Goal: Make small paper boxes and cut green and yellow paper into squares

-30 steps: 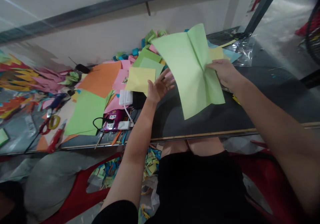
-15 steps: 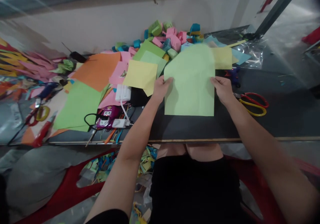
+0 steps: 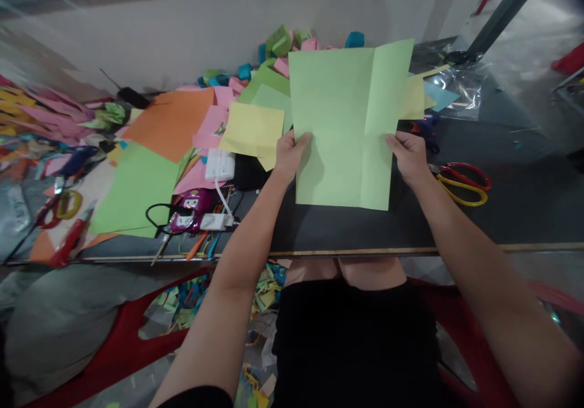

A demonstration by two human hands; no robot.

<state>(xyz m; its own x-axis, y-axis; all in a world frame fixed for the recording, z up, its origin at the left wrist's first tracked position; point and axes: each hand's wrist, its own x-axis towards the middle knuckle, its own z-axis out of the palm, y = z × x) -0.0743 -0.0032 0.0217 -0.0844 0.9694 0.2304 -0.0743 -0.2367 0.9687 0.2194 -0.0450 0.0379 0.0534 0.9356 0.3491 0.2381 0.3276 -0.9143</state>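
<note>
I hold a light green sheet of paper [image 3: 347, 122] upright above the dark table [image 3: 502, 225], opened out with a vertical crease right of its middle. My left hand [image 3: 288, 155] pinches its left edge and my right hand [image 3: 408, 155] pinches its right edge, both near the lower half. The sheet hides part of the paper pile behind it.
Sheets of yellow [image 3: 253, 129], orange [image 3: 171, 119], green [image 3: 134, 189] and pink paper lie to the left. Small folded paper blocks [image 3: 283, 46] are heaped by the wall. Red-and-yellow scissors [image 3: 460, 183] lie to the right. A white power strip [image 3: 219, 165] and cables sit left of my hand.
A second ago only my right hand held the creased sheet aloft. My left hand then took its left edge, and the sheet's bent-over top has now opened to full height.
</note>
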